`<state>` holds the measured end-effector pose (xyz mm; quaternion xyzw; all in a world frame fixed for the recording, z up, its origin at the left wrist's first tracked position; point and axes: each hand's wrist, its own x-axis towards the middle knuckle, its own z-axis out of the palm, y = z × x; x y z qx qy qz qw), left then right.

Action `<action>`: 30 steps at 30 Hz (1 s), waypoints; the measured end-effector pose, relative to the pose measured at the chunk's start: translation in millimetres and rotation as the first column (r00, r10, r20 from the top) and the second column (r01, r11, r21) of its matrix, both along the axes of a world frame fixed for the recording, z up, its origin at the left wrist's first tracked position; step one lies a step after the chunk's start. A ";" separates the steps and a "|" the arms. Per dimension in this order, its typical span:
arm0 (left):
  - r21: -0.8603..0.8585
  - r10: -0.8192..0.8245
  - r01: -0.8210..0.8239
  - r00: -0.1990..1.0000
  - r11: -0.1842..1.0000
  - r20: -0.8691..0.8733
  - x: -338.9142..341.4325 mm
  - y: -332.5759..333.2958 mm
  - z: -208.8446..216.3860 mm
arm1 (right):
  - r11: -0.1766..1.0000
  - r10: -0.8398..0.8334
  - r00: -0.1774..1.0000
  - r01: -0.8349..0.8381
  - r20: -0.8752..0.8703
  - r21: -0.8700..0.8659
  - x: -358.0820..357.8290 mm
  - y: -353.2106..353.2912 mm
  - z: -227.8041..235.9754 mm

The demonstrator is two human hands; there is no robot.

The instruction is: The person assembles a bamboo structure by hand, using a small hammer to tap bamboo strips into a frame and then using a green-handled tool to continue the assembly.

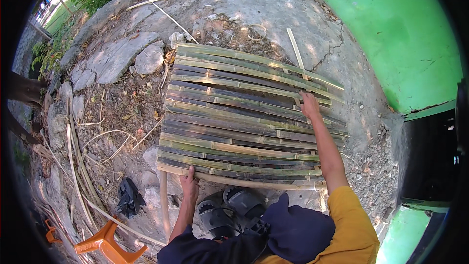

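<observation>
A panel of split bamboo slats lies in front of me, its long green, tan and dark strips running side to side with narrow gaps. At its near left corner, my left hand grips the front bamboo edge with its fingertips over the top. Farther off, my right hand reaches across to the panel's right part, fingers closed on a slat, their tips partly hidden. Just beyond the right hand, a pale bamboo strip sticks out from under the far slats. A bamboo pole extends toward me from the left corner.
An orange plastic stool lies tipped at lower left, near a black plastic bag and loose bamboo strips. Broken concrete slabs lie at left. A green wall stands at right, with rubble along its foot.
</observation>
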<state>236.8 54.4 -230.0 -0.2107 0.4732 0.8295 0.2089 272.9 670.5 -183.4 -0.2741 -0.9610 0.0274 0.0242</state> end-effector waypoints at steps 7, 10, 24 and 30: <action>-0.002 0.000 0.000 1.000 1.000 0.007 0.8 -5.5 1.3 | 0.985 -0.074 0.978 0.102 0.196 -0.139 -6.5 -7.0 7.2; -0.020 -0.002 0.002 1.000 1.000 0.003 0.5 -10.8 -1.6 | 0.982 -0.065 0.994 0.079 0.089 -0.169 1.9 -8.9 2.4; -0.014 0.001 0.000 1.000 1.000 0.014 -0.4 3.0 5.3 | 1.000 -0.018 0.999 0.018 -0.051 0.007 -36.3 -18.3 -16.4; -0.010 0.006 -0.005 1.000 1.000 0.014 2.7 -3.3 0.0 | 0.989 -0.038 0.997 0.046 0.060 -0.141 -63.4 -16.6 -2.6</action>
